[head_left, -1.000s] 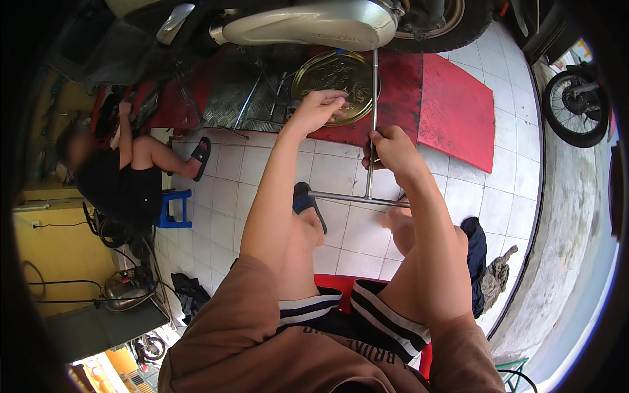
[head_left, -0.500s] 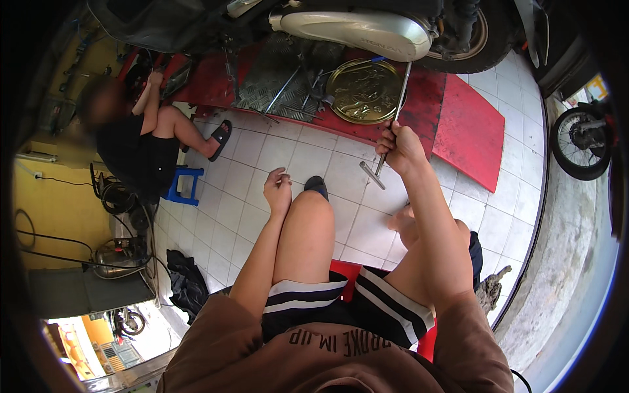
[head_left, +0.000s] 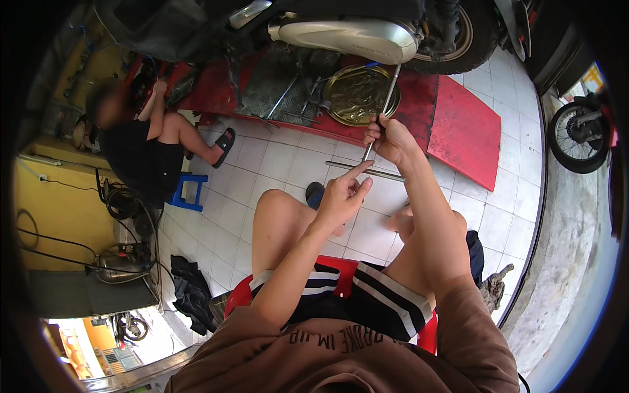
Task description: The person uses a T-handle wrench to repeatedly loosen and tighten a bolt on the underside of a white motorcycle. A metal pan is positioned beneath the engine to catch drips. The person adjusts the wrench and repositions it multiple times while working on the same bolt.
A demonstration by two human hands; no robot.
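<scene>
A long T-handle wrench (head_left: 394, 88) slants down toward me from the lower end of a motorcycle's silver side cover (head_left: 347, 38). My right hand (head_left: 393, 142) is closed round its shaft, just above the crossbar. My left hand (head_left: 343, 200) is at the handle, its index finger stretched out against the crossbar near the middle and its thumb apart; the other fingers are loosely bent. Whatever the wrench's far tip meets is hidden at the edge of the cover. Below the cover, a round gold-coloured tray (head_left: 357, 116) lies on the red lift platform (head_left: 416, 108).
Several tools lie on a metal tread plate (head_left: 262, 88) left of the tray. A red ramp (head_left: 465, 134) slopes off to the right. Another person (head_left: 141, 141) sits on a blue stool (head_left: 190, 193) at the left. White tiles (head_left: 278, 154) cover the floor; a wheel (head_left: 580, 135) stands far right.
My left hand has come up and right from beside my knee to the wrench's crossbar. The crossbar has turned to lie roughly across my view. My left knee has swung outward.
</scene>
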